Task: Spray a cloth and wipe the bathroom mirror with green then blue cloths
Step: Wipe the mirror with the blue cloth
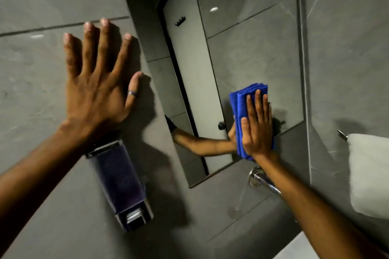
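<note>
The bathroom mirror (248, 44) hangs on the grey tiled wall and reflects a door and my arm. A folded blue cloth (240, 109) is pressed flat against the mirror's lower right part. My right hand (256, 126) lies flat on the cloth with fingers straight, holding it against the glass. My left hand (99, 82) is spread open, palm against the wall tile to the left of the mirror, a ring on the thumb. No green cloth or spray bottle is in view.
A wall-mounted soap dispenser (122, 185) sits below my left wrist. A chrome tap (261, 178) juts out under the mirror beneath my right forearm. A white towel (368, 174) hangs on a rail at the right. A white basin edge (299, 248) shows at the bottom.
</note>
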